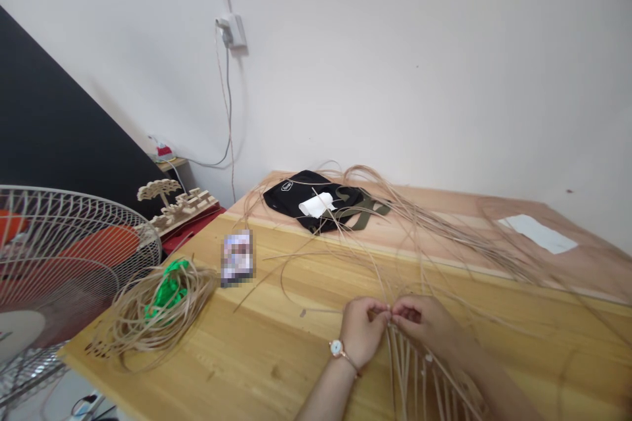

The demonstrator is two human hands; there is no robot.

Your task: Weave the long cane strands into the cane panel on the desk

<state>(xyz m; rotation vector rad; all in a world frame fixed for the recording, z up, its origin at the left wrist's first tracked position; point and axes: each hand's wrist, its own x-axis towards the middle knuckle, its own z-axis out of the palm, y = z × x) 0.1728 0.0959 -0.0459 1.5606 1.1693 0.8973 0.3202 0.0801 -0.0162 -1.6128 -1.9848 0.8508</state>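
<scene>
My left hand, with a watch at the wrist, pinches thin rattan strands between thumb and fingertips. Right beside it, almost fingertip to fingertip, my right hand is also closed in a pinch on the strands. Below the hands a row of spaced rattan strands fans toward me like part of an open weave. Long loose ends spread from the pinch across the table toward the wall. Exactly how the strands cross under my fingertips is hidden.
A rattan coil with green wrapping lies at the table's left, near a fan. Behind are a pixelated item, a black bag with white paper, and a white sheet. A wooden model stands left.
</scene>
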